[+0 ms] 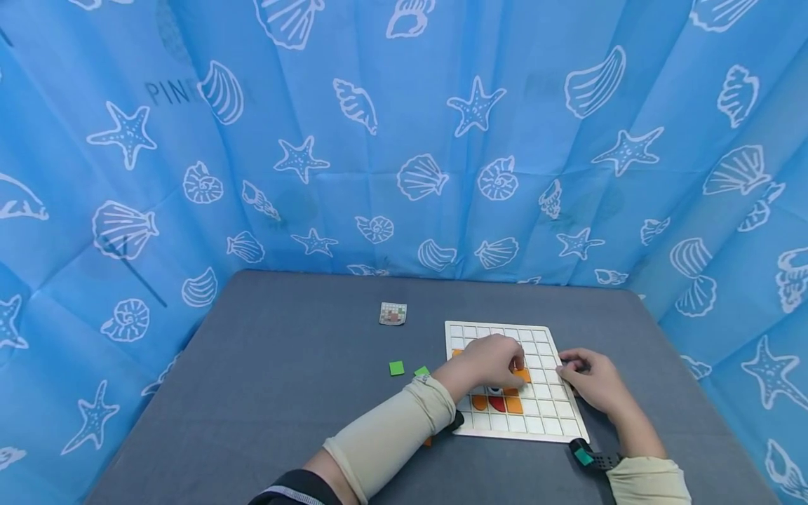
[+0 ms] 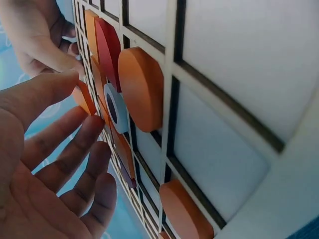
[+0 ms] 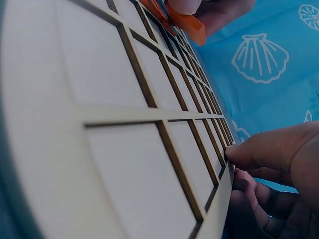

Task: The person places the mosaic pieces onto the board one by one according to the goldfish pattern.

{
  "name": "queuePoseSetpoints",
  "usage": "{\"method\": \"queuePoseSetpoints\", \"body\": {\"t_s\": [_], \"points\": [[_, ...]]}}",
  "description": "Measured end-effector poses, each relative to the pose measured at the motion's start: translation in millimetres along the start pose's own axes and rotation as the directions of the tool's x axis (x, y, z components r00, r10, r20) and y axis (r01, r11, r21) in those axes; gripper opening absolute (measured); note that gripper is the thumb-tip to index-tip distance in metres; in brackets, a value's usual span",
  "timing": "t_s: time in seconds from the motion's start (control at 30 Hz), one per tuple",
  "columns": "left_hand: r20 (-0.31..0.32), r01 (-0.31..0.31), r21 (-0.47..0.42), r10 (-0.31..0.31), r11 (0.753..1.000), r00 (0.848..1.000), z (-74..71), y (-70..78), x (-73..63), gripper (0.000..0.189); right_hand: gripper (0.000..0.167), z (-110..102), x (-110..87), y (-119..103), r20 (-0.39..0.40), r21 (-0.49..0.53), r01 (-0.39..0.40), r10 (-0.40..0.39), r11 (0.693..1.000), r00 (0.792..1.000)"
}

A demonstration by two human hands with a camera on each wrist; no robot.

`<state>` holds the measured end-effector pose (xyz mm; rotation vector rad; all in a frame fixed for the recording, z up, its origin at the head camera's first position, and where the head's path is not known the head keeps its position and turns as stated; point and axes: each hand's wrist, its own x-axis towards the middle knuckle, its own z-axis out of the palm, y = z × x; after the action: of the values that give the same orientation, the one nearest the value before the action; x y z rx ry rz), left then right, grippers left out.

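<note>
Presently pinched in left hand (image 1: 487, 359): orange tile (image 2: 83, 99), tilted to board (image 1: 548, 408), long axis unclear, thin. Gripped by its edge in right hand (image 1: 595, 382): same board, pale, gridded.

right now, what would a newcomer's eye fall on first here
The blue shell-print curtain behind the grey table leaps out first. Next is the white gridded board on the table's right half, bearing orange and red pieces. The left fingers pinch an orange piece over it, while the right fingers hold the board's right edge.
</note>
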<state>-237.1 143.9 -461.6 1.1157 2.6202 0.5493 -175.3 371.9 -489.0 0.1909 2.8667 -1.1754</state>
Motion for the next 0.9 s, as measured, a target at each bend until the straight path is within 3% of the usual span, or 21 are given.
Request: {"method": "queuePoseSetpoints", "body": {"t_s": [0.6, 0.9], "points": [[-0.044, 0.004, 0.031, -0.003, 0.999, 0.999, 2.4, 5.1, 4.5, 0.013, 0.042, -1.1, -0.3, -1.2, 0.004, -0.006, 0.000, 0.000, 1.000, 1.000], [-0.048, 0.033, 0.067, -0.030, 0.997, 0.998, 9.5, 2.4, 13.7, 0.014, 0.042, 0.0, 0.2, 0.6, 0.004, -0.002, 0.002, -0.002, 1.000, 1.000]]}}
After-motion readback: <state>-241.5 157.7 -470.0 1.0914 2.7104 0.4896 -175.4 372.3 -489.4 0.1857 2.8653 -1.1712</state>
